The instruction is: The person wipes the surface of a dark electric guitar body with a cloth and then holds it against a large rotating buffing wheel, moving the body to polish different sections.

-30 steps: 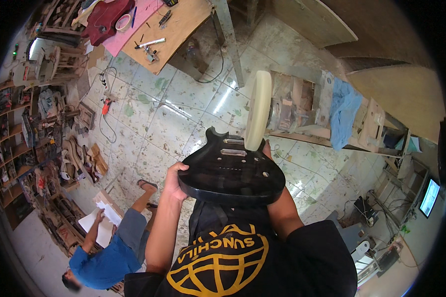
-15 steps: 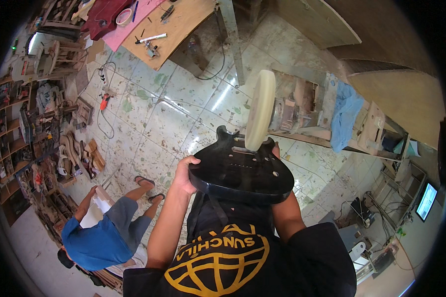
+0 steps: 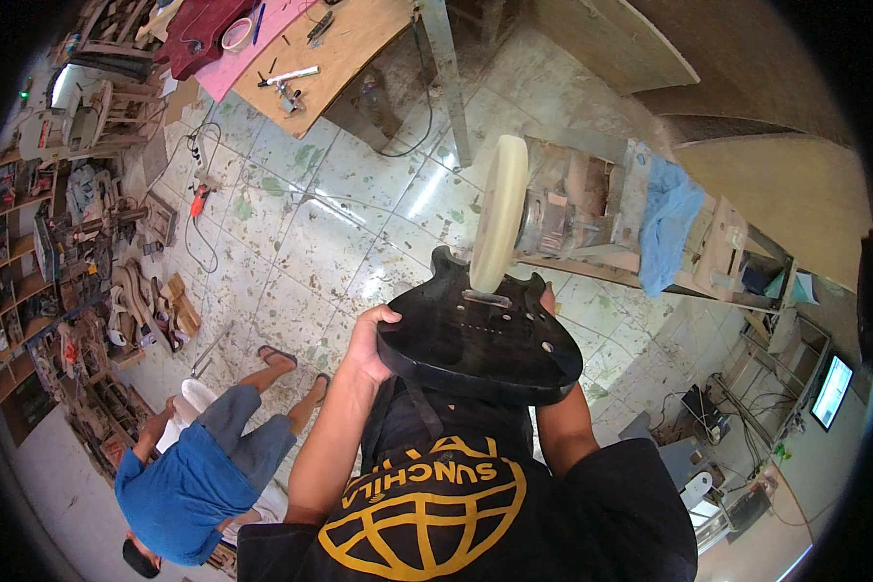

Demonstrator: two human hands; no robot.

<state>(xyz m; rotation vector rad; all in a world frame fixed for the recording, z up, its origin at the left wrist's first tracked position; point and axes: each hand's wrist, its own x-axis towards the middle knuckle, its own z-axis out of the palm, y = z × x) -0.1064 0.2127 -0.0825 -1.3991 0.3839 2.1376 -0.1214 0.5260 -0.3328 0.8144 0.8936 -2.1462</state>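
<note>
Between the wearer's two hands, just in front of the black shirt (image 3: pixel 601 514), a black guitar body (image 3: pixel 475 354) is held clear of any table, face up toward the camera. The left hand (image 3: pixel 367 344) grips its left edge: the thumb lies over the rim, while the other fingers are out of sight, presumably underneath. The right hand (image 3: pixel 549 299) closes on the opposite edge near the right horn, mostly hidden by the body. Holding only by the sides probably keeps the glossy face bare and the fingers away from the pale wheel (image 3: pixel 501 213), which overhangs the far half beside a rectangular cutout (image 3: pixel 487 299); whether wheel and face touch, I cannot tell.

The body's long axis runs roughly straight away from the chest: its broad, rounded end faces the shirt, and its horned end points outward, partly behind the wheel. The wheel, nearly edge-on, sits at the left end of a stand (image 3: pixel 633 194), whose frame carries a blue cloth (image 3: pixel 671 228), perhaps simply parked there.

Farther off, near the closest corner of the table (image 3: pixel 354 48), lies a small metal part (image 3: pixel 289 97).
</note>
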